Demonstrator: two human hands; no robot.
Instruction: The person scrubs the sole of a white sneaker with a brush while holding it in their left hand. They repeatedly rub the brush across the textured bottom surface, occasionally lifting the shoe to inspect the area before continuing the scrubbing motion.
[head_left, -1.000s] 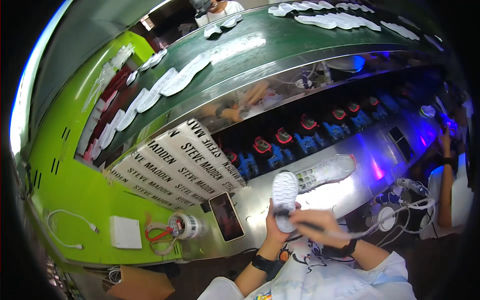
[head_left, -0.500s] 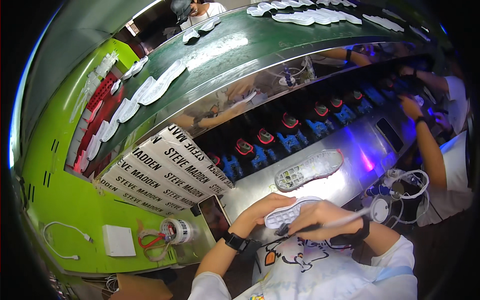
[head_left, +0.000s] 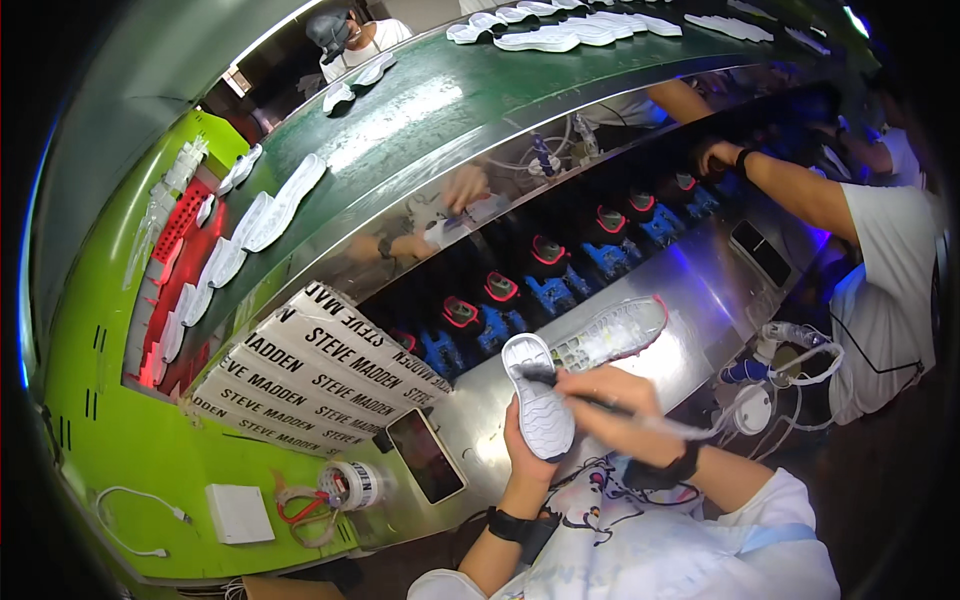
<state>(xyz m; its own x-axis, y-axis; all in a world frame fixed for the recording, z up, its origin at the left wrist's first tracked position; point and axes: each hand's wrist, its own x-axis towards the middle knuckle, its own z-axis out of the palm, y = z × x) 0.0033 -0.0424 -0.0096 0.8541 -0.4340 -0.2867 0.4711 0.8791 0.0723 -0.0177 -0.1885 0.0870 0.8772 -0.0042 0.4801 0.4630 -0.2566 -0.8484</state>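
Note:
My left hand (head_left: pixel 520 447) is wrapped round a white shoe sole (head_left: pixel 545 418), which stands tilted up with its wavy-patterned face toward me. In my right hand (head_left: pixel 625 405), blurred by motion, is a dark-bristled brush (head_left: pixel 538 376) with a pale hose trailing from it. Its bristles lie against the middle of the sole. Just beyond, a greyish sole (head_left: pixel 615 333) with a reddish edge and open grid cells lies on the metal bench (head_left: pixel 480 405); the held sole partly covers it.
A printed carton (head_left: pixel 310 375), a phone (head_left: pixel 427 455) and a tape roll (head_left: pixel 352 484) are at left. Beyond the bench, red-rimmed shoes (head_left: pixel 548 250) stand in a dark channel. White soles (head_left: pixel 285 205) lie on the green conveyor (head_left: pixel 400 130). A co-worker's arm (head_left: pixel 800 195) reaches in at right.
The held sole has turned from flat to upright, its wavy face now showing instead of its gridded one. The brush has moved onto it. The co-worker's arm has shifted toward the channel.

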